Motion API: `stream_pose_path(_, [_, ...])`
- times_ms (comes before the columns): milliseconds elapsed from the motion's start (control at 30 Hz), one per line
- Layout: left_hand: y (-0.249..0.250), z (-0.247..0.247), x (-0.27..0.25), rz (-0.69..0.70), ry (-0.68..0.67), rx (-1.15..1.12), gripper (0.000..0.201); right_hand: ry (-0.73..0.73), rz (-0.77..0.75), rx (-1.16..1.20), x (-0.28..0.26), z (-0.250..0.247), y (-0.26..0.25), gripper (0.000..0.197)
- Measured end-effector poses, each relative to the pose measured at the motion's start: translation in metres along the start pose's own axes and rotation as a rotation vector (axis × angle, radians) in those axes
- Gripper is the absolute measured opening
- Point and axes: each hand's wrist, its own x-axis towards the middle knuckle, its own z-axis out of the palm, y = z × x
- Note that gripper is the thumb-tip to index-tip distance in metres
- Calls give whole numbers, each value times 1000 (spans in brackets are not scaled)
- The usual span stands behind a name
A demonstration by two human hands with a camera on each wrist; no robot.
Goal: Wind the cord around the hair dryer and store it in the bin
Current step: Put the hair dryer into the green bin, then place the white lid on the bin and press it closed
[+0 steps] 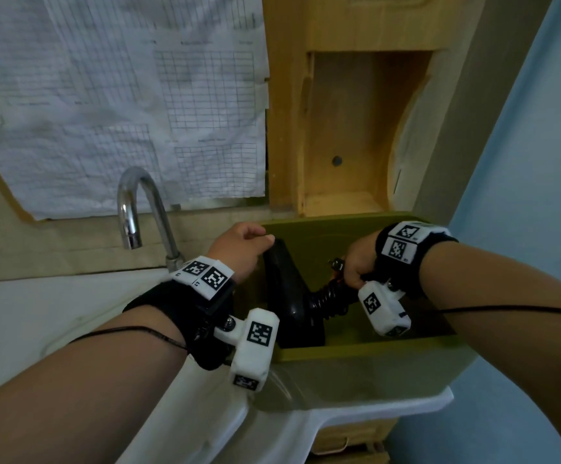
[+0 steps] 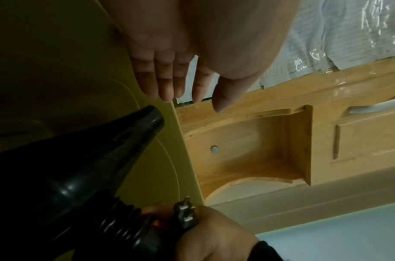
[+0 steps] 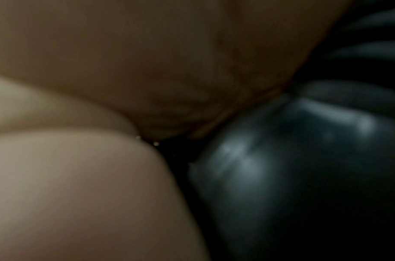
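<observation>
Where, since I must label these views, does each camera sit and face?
Head: on the head, looks down into the green bin; left hand, right hand show.
Left wrist: looks along the left hand's straight fingers at the hair dryer; right hand shows.
Right wrist: close on the right hand gripping the hair dryer.
Shared: hair dryer.

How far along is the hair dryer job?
Winding looks done: the cord coils round the handle of the hair dryer. In hand: the right hand grips handle and plug, lowering the dryer into the green bin; the left hand hovers open. Left: release.
</observation>
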Motion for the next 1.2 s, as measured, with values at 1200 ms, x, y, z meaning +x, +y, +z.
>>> stream_pose_path(1200, [10, -64, -31, 116, 53, -177, 7, 307, -665, 670, -97, -32, -86, 17])
